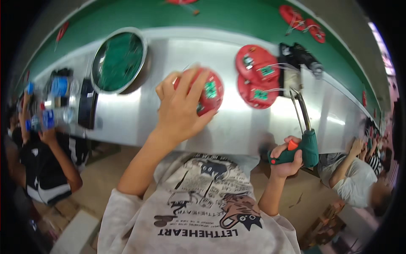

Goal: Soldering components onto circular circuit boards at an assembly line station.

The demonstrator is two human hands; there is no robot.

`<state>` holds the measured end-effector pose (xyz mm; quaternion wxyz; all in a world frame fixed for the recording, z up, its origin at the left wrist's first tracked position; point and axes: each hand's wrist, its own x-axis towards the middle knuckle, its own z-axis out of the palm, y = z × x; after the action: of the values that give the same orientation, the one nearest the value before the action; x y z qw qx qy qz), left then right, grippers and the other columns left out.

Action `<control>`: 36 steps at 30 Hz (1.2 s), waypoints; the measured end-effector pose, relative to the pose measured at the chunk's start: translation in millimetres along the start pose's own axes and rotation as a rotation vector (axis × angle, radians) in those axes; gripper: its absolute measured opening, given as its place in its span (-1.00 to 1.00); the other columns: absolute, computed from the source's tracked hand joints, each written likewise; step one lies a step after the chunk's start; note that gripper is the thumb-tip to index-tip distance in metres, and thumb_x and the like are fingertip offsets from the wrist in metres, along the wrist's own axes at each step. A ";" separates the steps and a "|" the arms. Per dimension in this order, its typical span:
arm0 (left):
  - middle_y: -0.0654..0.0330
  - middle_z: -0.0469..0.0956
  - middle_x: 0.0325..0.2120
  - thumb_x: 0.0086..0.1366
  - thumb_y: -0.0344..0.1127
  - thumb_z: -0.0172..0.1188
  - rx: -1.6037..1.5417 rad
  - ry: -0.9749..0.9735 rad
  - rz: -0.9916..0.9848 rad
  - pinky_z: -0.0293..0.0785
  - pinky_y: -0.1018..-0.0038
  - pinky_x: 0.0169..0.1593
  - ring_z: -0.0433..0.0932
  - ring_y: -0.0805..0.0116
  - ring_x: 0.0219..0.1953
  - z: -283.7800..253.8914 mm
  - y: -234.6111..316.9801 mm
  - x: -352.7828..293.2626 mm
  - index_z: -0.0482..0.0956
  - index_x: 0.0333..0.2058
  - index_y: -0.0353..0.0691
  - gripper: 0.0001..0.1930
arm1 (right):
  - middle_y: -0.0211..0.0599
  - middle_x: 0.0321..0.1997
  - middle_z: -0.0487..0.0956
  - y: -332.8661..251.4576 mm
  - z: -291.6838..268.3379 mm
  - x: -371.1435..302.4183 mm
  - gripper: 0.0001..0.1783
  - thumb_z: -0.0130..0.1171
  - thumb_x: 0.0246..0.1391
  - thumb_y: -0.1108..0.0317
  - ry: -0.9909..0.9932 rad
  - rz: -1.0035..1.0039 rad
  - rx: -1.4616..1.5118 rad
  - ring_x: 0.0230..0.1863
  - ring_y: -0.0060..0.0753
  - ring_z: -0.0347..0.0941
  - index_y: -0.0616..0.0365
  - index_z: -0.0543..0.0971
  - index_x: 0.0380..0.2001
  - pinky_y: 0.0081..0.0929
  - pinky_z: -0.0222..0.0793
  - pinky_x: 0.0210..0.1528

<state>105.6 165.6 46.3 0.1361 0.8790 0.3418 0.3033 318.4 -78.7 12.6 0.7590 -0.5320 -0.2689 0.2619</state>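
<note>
A person in a printed pale shirt (203,203) works at a long metal table (135,112). The left hand (182,99), blurred, is curled over a red disc (216,80) bearing a small green circuit board, its thumb at the near edge; the disc is at the middle of the table, though whether it is lifted cannot be told. The right hand (287,158), at the near edge, grips a green soldering gun (311,148) with an orange trigger, its metal tip pointing away. Beyond it to the left lie two overlapping red discs (253,63), wires trailing right. Far left sits a metal bowl (145,46) of green pieces (120,61), just right of a black box (87,103).
</note>
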 end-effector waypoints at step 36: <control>0.14 0.59 -0.21 0.40 -0.23 0.15 -0.714 -0.331 -0.093 0.47 0.47 -0.17 0.55 0.45 -0.29 26.0 -18.7 184.5 0.60 -0.33 -0.27 -0.78 | -0.13 -0.46 0.45 2.3 -48.3 31.5 -0.58 -0.16 0.33 0.11 0.643 -0.206 -0.077 -0.73 -0.41 0.31 0.35 0.38 -0.14 -0.52 0.33 -0.59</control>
<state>219.6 304.6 98.9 0.5001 0.7969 0.2280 0.2509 373.9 -88.7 0.5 0.8067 -0.5858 -0.0780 -0.0078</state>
